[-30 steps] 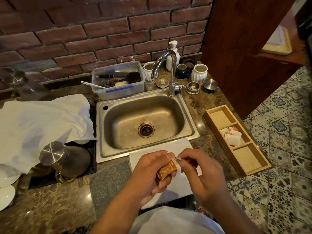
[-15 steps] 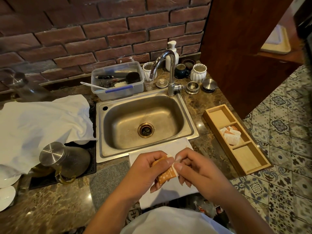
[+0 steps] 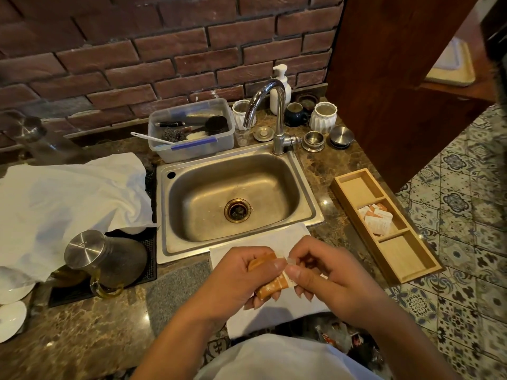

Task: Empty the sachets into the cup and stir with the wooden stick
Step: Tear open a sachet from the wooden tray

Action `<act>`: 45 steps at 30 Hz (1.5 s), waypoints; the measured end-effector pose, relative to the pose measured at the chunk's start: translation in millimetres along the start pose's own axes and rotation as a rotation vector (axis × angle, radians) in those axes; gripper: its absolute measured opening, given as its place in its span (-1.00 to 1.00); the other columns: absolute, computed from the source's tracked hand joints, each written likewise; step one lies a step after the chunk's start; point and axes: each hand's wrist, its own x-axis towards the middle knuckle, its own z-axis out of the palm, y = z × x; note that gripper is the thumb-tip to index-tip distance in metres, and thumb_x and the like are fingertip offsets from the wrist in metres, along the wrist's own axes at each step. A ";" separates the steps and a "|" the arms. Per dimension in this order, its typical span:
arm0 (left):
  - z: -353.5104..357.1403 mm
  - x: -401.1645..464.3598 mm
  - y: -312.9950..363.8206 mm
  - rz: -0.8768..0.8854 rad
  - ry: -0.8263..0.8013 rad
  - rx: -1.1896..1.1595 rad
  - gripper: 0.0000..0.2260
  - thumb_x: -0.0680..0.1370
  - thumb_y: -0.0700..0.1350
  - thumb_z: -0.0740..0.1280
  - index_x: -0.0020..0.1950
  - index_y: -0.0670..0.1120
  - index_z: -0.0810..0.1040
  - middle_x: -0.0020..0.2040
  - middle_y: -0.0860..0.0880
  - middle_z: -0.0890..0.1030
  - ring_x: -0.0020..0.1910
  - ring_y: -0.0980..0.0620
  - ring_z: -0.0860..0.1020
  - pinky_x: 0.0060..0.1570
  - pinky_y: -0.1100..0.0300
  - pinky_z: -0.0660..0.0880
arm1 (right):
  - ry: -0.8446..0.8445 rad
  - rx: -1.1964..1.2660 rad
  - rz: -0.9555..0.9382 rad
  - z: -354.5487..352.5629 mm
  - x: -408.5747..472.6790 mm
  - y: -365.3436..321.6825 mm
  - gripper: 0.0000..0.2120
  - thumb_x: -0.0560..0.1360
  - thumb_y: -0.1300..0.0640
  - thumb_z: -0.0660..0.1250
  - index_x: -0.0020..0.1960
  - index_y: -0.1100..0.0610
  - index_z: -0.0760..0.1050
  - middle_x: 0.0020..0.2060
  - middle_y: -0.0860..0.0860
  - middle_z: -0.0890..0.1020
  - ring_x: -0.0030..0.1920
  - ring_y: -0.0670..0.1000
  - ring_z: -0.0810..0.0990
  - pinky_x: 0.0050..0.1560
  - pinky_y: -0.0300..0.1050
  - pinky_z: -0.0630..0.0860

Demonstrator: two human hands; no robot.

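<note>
Both hands meet in front of the person, low over the front edge of the desk point(image 3: 82, 333), just before the steel sink point(image 3: 236, 198). The left hand point(image 3: 241, 281) wraps an orange sachet point(image 3: 271, 286), its grip pressed together around the packet with the thumb laid along the top edge. The right hand point(image 3: 332, 278) has its grip pinching the sachet's white end between thumb and forefinger, right against the left thumb tip, so the two hands touch at that corner. The sachet is tilted, its printed lower end pointing down and toward the person. Beneath the hands lies a white cloth point(image 3: 263, 239) spread on the desk, with a grey mat point(image 3: 175, 289) just to its left. To the right, a long wooden tray point(image 3: 384, 226) with three compartments sits near the desk's edge; more sachets point(image 3: 375, 218) lie heaped in its middle compartment, while the far and near compartments show bare wood. Behind the sink stands a chrome tap point(image 3: 277, 116), with a clear plastic tub point(image 3: 192, 130) of cleaning tools to its left and a white pump bottle point(image 3: 279, 89) against the brick wall point(image 3: 137, 50). On the left, a large white towel point(image 3: 68, 204) is draped over the desk, and a glass jug with a steel lid point(image 3: 101, 256) stands on a black mat in front of it.
</note>
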 end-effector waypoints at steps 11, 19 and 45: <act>14.0 5.9 -9.4 -0.064 0.126 -0.435 -0.77 0.53 -0.09 0.36 -0.28 -0.17 0.60 -0.46 -0.14 0.50 -0.66 0.10 0.31 -0.60 0.31 0.19 | 0.418 -0.262 -0.225 32.1 7.6 19.3 -0.92 0.60 0.02 0.26 0.00 -0.03 0.52 -0.20 -0.13 0.61 -0.20 -0.13 0.59 -0.21 -0.29 0.51; 2.8 1.7 -3.2 -0.057 0.112 -0.148 -0.74 0.54 -0.07 0.36 -0.25 -0.22 0.59 -0.43 -0.16 0.57 -0.57 0.03 0.41 -0.54 0.22 0.30 | 0.054 0.037 0.040 7.2 2.0 12.1 -0.83 0.54 -0.04 0.32 -0.10 0.05 0.54 -0.33 0.02 0.63 -0.32 -0.12 0.59 -0.29 -0.22 0.52; 6.3 -3.8 -4.3 -0.038 0.084 -0.444 -0.85 0.47 -0.11 0.46 -0.27 -0.14 0.63 -0.37 -0.16 0.60 -0.57 0.01 0.50 -0.55 0.26 0.37 | 0.336 -0.356 -0.233 25.5 10.0 4.3 -0.85 0.62 0.00 0.23 -0.06 0.00 0.53 -0.31 -0.15 0.57 -0.30 -0.09 0.56 -0.31 -0.17 0.48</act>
